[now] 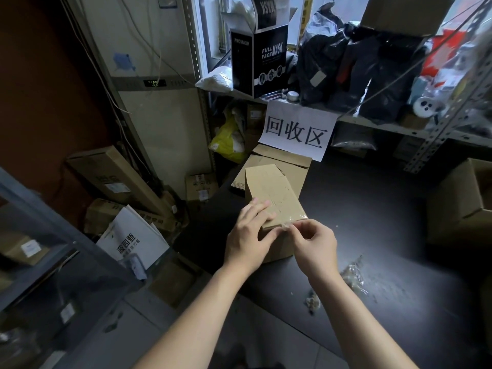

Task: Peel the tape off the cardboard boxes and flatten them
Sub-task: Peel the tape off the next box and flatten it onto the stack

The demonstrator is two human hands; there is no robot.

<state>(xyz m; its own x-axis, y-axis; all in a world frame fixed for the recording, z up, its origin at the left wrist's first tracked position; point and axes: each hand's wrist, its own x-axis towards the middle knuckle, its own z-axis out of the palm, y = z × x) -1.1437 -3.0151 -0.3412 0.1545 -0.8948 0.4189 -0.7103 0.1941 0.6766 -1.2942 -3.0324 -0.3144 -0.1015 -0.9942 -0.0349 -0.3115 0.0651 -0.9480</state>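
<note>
A small brown cardboard box (277, 193) stands on the dark table (372, 209), sealed with clear tape (288, 223) along its near top edge. My left hand (249, 235) rests on the box's near left corner, fingers flat on top and thumb on the front face. My right hand (314, 242) pinches the loose end of the tape at the near edge. Behind it lies flattened cardboard (287, 163).
Crumpled tape scraps (354, 278) lie on the table at the right. An open carton (463, 201) stands at the right edge. A paper sign (298, 129) hangs from a cluttered metal shelf behind. Boxes and papers (127, 209) crowd the floor left.
</note>
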